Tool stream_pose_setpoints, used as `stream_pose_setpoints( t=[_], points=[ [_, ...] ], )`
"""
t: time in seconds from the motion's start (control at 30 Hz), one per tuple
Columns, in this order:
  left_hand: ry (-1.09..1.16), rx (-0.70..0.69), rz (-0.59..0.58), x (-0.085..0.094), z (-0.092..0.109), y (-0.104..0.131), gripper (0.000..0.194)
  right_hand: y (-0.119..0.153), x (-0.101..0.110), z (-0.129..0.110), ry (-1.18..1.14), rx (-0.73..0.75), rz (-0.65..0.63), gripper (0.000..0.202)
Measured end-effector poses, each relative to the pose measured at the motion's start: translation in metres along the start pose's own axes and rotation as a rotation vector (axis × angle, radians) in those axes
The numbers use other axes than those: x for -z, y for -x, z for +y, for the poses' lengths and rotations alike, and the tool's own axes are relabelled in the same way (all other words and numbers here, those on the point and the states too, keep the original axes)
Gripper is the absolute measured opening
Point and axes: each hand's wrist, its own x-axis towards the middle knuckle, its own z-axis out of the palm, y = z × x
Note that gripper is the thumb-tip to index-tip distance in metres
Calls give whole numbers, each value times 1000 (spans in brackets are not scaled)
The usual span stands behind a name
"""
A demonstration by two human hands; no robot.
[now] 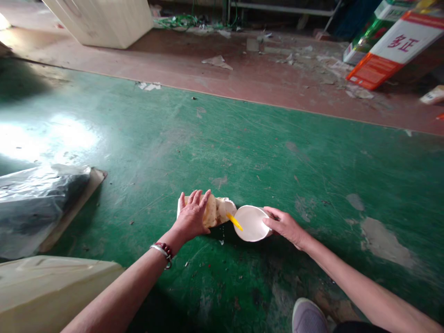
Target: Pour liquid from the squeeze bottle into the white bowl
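My left hand, with beads and a silver bangle at the wrist, is wrapped over a pale yellowish, brown-spotted item whose kind I cannot make out. A ragged whitish end shows on its right. My right hand grips the right rim of a white bowl, its thumb at the edge and its fingers mostly hidden behind. The bowl is tilted, its pale inside showing. A yellow plastic strip, perhaps a utensil handle, reaches from the whitish end over the bowl's left rim.
Below lies a worn green floor with scuffs and white drips. A plastic-wrapped bundle and a cream bin are at left. Another cream container and orange-white box stand farther back. My shoe is at the bottom.
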Motion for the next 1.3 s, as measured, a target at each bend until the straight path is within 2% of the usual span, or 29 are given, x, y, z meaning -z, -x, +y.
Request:
stream_pose_setpoints(
  t=[0.23, 0.37, 0.47, 0.57, 0.83, 1.0, 1.1, 1.2, 1.3],
  points=[
    [4, -21, 21, -5, -1, 0, 128, 12, 10, -3, -103, -120, -111, 79],
    [18, -37, 48, -7, -1, 0, 130, 19, 27, 0, -243, -168, -259, 86],
    [9, -36, 52, -7, -1, 0, 129, 26, 42, 2, -343, -144, -412, 80],
    [4, -35, 51, -6, -1, 0, 129, 35, 56, 2, -428, -127, -468, 75],
    [-16, -31, 22, -4, -1, -1, 131, 52, 93, 8, -602, -147, -444, 64],
    [-62, -41, 46, -2, 4, 3, 127, 60, 109, 5, -725, -131, -299, 59],
    [-100, -40, 37, 1, 8, 6, 126, 66, 117, -11, -747, -97, -210, 61],
    [-147, -75, 42, 7, 9, 5, 133, 74, 126, -37, -709, -24, -161, 60],
    [-162, -107, 24, 28, 11, 14, 140, 85, 125, -63, -637, 8, -155, 49]
  ],
)
